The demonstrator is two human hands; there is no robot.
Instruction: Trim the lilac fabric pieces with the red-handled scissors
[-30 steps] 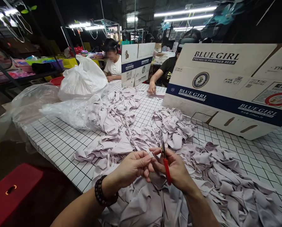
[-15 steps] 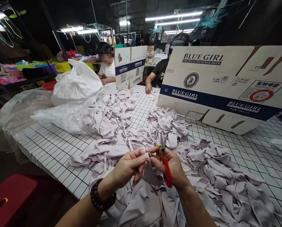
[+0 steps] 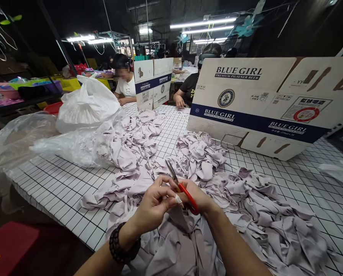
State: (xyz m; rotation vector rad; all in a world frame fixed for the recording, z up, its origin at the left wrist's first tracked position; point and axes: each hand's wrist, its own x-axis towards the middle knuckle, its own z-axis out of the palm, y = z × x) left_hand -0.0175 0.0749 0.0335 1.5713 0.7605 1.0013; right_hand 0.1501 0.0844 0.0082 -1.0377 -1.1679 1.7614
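My left hand point(image 3: 157, 203) is closed, its thumb and fingers pinching the edge of a pale mauve fabric piece point(image 3: 180, 216) with a small white bit at the pinch. Close against it, my right hand point(image 3: 196, 195) holds red-handled scissors point(image 3: 188, 197). Their metal blades point up and to the left, away from the cloth edge. Part of the right fingers is hidden behind the scissors and the left hand. Under both hands spreads a heap of the same mauve fabric pieces point(image 3: 263, 214).
White cardboard boxes point(image 3: 246, 92) stand on the grid-patterned tablecloth point(image 3: 70, 195). Plastic bags point(image 3: 85, 103) lie at the left beside more fabric. Two people sit across the table, one point(image 3: 127, 86) in a white shirt. A red stool point(image 3: 13, 245) is at lower left.
The scissors have swung from upright to a leftward tilt in my right hand. Both hands remain together at the fabric. The whole view has shifted slightly.
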